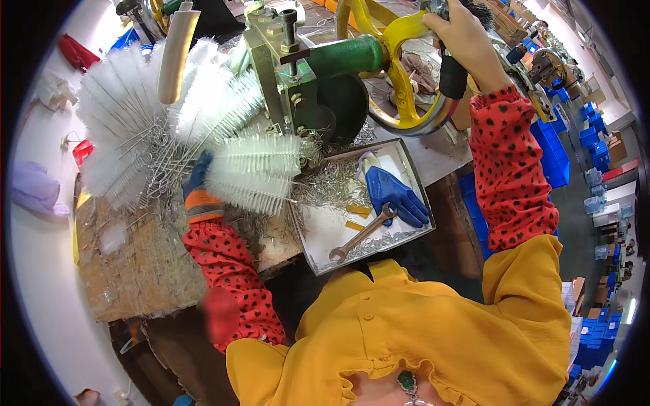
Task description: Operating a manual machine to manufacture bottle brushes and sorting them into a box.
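Note:
My left hand [198, 184], in a blue and orange glove, is closed at the near end of a white-bristled wire brush [252, 172]. The brush's far end reaches the front of a green bench machine [298, 101]; whether the machine grips it is hidden. My bare right hand [468, 51] is wrapped over the upper rim of the machine's yellow handwheel [403, 81]. Part of its grip is out of sight behind the fingers. A black grip [452, 78] sits on the wheel below that hand. Many similar brushes [122, 122] with looped wire stems lie fanned out left of the machine.
A shallow white tray [318, 233] below the machine holds wire clippings, a wrench [362, 233] and a blue glove [396, 193]. The worn wooden bench [156, 264] spreads to the left. A pale curved handle [177, 57] stands over the brushes. Blue bins [550, 155] are at right.

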A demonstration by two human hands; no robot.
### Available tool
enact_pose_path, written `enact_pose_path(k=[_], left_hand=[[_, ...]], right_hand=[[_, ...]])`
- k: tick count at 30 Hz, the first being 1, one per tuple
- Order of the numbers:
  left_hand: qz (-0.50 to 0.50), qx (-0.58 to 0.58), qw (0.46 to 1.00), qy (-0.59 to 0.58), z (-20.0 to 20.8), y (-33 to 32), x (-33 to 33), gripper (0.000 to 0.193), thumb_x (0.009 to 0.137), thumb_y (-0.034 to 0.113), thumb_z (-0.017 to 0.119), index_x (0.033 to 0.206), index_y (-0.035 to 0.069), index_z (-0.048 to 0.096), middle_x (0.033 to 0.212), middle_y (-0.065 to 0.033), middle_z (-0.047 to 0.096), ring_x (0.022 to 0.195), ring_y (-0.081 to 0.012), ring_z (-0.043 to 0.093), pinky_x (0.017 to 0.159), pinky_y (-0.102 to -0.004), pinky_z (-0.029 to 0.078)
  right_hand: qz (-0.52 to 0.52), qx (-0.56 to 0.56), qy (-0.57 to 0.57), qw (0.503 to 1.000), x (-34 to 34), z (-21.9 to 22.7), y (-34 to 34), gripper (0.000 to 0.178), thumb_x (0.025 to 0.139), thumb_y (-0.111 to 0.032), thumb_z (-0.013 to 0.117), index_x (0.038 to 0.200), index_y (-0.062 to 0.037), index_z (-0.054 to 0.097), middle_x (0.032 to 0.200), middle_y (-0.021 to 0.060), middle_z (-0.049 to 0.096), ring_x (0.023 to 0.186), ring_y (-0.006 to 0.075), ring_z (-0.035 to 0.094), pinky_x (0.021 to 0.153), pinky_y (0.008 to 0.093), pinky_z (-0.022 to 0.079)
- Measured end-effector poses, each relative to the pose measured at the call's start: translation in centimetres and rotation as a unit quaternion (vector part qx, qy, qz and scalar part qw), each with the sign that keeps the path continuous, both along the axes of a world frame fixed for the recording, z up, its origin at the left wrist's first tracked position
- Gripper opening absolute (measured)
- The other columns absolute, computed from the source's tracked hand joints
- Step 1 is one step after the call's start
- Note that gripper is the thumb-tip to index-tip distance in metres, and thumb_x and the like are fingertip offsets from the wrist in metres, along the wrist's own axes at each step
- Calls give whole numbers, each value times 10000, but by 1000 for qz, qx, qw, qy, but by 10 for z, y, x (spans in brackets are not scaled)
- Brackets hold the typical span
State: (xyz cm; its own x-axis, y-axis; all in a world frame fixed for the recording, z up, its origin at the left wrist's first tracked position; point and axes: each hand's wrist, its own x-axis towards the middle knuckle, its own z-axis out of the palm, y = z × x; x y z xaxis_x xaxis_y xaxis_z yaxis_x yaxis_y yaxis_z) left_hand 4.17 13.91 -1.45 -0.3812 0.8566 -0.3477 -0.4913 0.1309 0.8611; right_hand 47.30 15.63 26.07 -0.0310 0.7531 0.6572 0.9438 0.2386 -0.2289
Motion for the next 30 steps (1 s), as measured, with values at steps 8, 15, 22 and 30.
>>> enact_pose_path(k=[8, 15, 22, 30], left_hand=[[-177, 101, 969, -143, -36, 7, -25, 247, 905, 223, 649, 1009, -1, 664, 911, -69, 676, 764, -187, 616, 717, -304, 510], [-8, 2, 999, -31, -17, 17, 8, 260, 759, 98, 788, 976, -6, 690, 843, -35, 666, 646, -152, 614, 571, -300, 502], [2, 57, 998, -34, -17, 18, 13, 194, 758, 64, 783, 906, -31, 704, 800, -50, 670, 611, -144, 607, 562, -292, 496], [-15, -38, 999, -7, -38, 31, 0, 343, 974, 195, 484, 1245, 6, 579, 1161, -100, 645, 1014, -224, 621, 917, -323, 485]], right_hand=[[26, -55, 11, 998, 5, 8, 6, 339, 823, -210, 650, 982, 65, 532, 814, 251, 619, 781, 367, 639, 680, 426, 488], [44, -158, -50, 985, 19, 37, 64, 278, 836, -241, 613, 854, 37, 626, 702, 196, 613, 669, 306, 643, 605, 391, 493], [222, -63, -420, 878, 29, 47, 154, 170, 836, -178, 551, 810, -101, 699, 669, 121, 606, 657, 252, 628, 605, 371, 473], [54, -181, -15, 982, 13, 44, 86, 240, 812, -213, 611, 783, 24, 626, 674, 121, 615, 668, 221, 618, 606, 334, 467]])
